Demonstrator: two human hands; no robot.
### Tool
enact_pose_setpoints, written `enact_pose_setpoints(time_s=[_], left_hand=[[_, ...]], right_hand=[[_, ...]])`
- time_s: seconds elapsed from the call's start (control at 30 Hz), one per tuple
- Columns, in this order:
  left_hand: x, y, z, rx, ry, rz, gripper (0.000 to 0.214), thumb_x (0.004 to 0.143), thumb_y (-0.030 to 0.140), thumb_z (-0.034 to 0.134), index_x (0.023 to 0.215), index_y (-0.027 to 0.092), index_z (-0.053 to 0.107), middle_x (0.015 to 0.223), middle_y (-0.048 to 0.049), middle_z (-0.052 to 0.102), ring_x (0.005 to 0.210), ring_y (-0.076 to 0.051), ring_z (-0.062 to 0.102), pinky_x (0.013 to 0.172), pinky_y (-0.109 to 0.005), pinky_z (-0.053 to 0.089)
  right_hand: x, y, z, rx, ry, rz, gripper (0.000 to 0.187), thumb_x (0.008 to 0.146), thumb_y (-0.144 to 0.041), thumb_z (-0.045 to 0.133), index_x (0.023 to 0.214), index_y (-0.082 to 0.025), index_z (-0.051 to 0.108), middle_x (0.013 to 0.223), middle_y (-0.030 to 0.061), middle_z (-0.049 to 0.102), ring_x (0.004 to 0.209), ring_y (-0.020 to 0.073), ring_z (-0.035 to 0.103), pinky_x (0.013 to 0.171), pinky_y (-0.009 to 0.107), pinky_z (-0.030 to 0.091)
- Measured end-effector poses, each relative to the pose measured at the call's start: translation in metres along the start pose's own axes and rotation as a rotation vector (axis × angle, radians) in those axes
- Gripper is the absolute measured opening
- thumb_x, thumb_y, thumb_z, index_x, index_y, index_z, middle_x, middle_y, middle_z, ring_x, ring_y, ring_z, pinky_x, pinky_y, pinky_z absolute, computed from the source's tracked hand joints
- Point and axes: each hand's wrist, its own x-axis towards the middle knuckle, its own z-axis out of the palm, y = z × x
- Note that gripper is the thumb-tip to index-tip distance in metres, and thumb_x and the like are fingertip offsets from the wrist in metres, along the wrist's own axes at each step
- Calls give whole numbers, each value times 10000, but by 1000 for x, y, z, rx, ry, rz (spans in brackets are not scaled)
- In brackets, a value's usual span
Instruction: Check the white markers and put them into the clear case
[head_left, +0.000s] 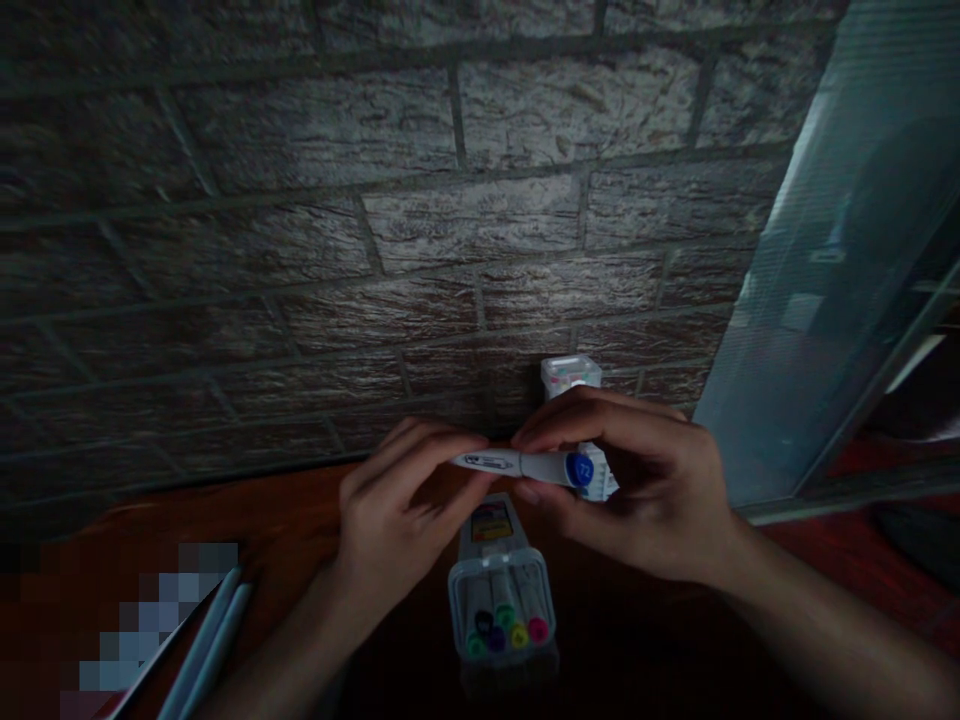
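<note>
A white marker (536,466) with a blue end numbered 72 lies level between my two hands. My left hand (409,495) pinches its left end between thumb and fingers. Around the part nearer the blue end, my right hand (637,480) closes with thumb and fingertips. Below the marker, a clear plastic case (501,600) lies on the brown table with its open end toward me. Several markers with green, black, purple, yellow and pink ends sit inside it. Behind my right hand stands another clear container (571,372), partly hidden.
A brick wall (420,220) rises behind the brown table (300,520). To the right is a glass panel (817,300). Two pale, slim sticks (206,640) lie at the lower left beside a pixelated patch.
</note>
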Motion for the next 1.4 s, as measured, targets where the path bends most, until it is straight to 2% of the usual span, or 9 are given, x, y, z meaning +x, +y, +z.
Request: enact_pose_setpoints(time_s=[0.3, 0.57, 0.93, 1.1, 1.27, 1.4], left_hand=[[0, -3, -1, 22, -9, -3, 212, 851, 97, 806, 1029, 176, 720, 945, -14, 745, 874, -143, 685, 811, -271, 531], [-2, -5, -3, 81, 2, 11, 242, 886, 102, 775, 1107, 184, 721, 1064, -45, 726, 996, -162, 682, 896, -289, 534], [-2, -8, -2, 119, 20, 18, 268, 914, 75, 729, 1162, 175, 714, 1082, -61, 723, 991, -174, 676, 895, -312, 534], [-3, -9, -3, 136, 52, -6, 293, 906, 83, 743, 1181, 170, 691, 1068, -56, 725, 977, -175, 678, 901, -316, 527], [-1, -12, -6, 152, 17, 57, 304, 915, 92, 735, 1200, 185, 682, 1079, -57, 724, 984, -192, 673, 892, -342, 520], [3, -13, -12, 140, -38, 114, 285, 930, 102, 723, 1196, 199, 687, 1061, -51, 735, 971, -194, 668, 884, -358, 506]], right_hand=[[-1, 1, -2, -23, 22, 2, 172, 841, -141, 826, 990, -150, 739, 895, 77, 760, 788, 184, 717, 685, 311, 562], [1, 0, -5, -39, 15, -44, 147, 855, -131, 818, 977, -134, 735, 900, 84, 774, 790, 182, 719, 705, 307, 577], [1, 6, -14, -134, 19, -28, 169, 881, -175, 803, 1035, -148, 738, 916, 64, 770, 797, 160, 714, 695, 270, 540], [1, 5, -18, -176, -33, -27, 147, 857, -128, 778, 992, -149, 724, 817, 15, 747, 662, 116, 673, 595, 222, 492], [0, 0, -24, -210, -153, -11, 211, 858, -88, 710, 1055, -159, 740, 916, 52, 788, 734, 155, 727, 629, 234, 530], [0, -9, -31, -270, -187, 44, 217, 864, -129, 728, 1072, -184, 758, 893, 34, 807, 705, 157, 742, 597, 224, 532]])
